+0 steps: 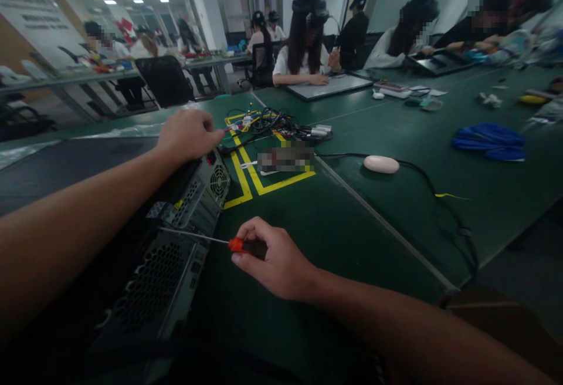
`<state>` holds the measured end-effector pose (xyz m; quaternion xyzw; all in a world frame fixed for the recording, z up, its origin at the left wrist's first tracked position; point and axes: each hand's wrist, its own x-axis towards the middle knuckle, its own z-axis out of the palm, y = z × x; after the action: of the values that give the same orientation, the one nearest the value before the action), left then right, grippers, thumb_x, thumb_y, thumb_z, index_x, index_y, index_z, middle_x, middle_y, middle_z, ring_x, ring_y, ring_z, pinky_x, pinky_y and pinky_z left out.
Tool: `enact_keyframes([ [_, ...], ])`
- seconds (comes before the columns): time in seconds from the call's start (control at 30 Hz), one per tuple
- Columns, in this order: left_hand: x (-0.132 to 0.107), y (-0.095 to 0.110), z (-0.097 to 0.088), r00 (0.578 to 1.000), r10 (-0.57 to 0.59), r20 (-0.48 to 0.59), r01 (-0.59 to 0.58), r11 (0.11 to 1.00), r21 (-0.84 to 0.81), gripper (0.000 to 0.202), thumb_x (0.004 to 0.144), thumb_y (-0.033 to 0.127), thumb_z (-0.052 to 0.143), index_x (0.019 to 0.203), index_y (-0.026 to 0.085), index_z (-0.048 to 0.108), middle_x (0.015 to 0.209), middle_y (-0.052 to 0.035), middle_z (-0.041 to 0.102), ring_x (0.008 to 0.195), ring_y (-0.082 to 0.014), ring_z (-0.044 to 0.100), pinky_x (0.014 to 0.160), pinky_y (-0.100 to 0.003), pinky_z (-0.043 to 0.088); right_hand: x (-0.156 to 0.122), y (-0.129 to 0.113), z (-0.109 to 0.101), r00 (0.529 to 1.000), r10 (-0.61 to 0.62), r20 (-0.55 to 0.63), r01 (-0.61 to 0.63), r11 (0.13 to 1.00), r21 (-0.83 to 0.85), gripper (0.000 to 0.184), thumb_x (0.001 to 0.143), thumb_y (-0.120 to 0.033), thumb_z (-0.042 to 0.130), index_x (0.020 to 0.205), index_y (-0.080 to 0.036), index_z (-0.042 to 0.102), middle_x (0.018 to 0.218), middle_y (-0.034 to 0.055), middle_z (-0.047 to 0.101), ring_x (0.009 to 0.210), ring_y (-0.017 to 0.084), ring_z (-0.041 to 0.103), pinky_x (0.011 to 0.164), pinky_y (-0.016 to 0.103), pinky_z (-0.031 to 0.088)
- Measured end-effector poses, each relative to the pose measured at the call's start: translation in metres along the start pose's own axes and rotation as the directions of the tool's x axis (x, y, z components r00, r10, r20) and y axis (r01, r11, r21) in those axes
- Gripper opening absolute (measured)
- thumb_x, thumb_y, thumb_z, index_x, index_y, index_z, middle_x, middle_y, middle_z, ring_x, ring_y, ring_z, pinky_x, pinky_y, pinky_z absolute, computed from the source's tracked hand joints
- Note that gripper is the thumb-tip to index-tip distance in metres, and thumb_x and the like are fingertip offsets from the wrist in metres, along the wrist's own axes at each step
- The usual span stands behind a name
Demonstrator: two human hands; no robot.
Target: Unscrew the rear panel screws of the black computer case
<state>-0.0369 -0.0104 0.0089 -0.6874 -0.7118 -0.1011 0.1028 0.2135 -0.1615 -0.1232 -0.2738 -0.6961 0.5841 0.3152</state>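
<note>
A black desktop computer case lies on its side on the green table, its rear panel with fan grille facing me. My right hand is closed round a screwdriver with a red and black handle; its thin metal shaft points left, the tip touching the case's rear panel. My left hand rests curled on the far top corner of the case, fingers bent down; whether it grips anything is hidden.
A tangle of cables and small parts lies inside yellow tape marks behind the case. A white oval device with a black cable sits to the right, blue cloth farther right. Several people work at the table's far end.
</note>
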Motion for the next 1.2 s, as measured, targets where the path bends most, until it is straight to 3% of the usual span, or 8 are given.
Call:
enact_keyframes([
  [0.37, -0.0054, 0.004, -0.0042, 0.999, -0.029, 0.02, 0.029, 0.999, -0.024, 0.039, 0.099, 0.055, 0.065, 0.104, 0.02, 0.081, 0.119, -0.0216, 0.082, 0.112, -0.0398, 0.068, 0.095, -0.051, 0.05, -0.0007, 0.0036, 0.0018, 0.999, -0.019, -0.029, 0.018, 1.0, -0.012, 0.025, 0.105, -0.03, 0.087, 0.117, -0.026, 0.065, 0.096, -0.0024, 0.072, 0.083, 0.018, 0.067, 0.079, 0.033, 0.054],
  [0.77, -0.0021, -0.0008, 0.0004, 1.0, -0.013, 0.013, 0.013, 1.0, -0.008, 0.036, 0.105, 0.055, 0.061, 0.099, 0.022, 0.075, 0.12, -0.0209, 0.084, 0.109, -0.0356, 0.069, 0.092, -0.047, 0.048, 0.0, 0.0031, 0.0025, 0.999, -0.027, -0.035, 0.028, 1.0, 0.013, 0.026, 0.105, -0.036, 0.088, 0.115, -0.026, 0.066, 0.093, -0.0032, 0.07, 0.083, 0.018, 0.066, 0.08, 0.033, 0.053],
  [1.2, -0.0029, -0.0009, -0.0006, 1.0, -0.01, 0.003, 0.011, 1.0, -0.014, 0.039, 0.101, 0.056, 0.062, 0.099, 0.021, 0.076, 0.116, -0.0192, 0.082, 0.107, -0.0347, 0.066, 0.091, -0.047, 0.047, -0.0005, 0.0038, 0.0022, 0.999, -0.033, -0.04, 0.035, 0.999, 0.027, 0.025, 0.106, -0.039, 0.087, 0.116, -0.025, 0.069, 0.096, -0.0017, 0.071, 0.084, 0.019, 0.067, 0.08, 0.034, 0.054],
])
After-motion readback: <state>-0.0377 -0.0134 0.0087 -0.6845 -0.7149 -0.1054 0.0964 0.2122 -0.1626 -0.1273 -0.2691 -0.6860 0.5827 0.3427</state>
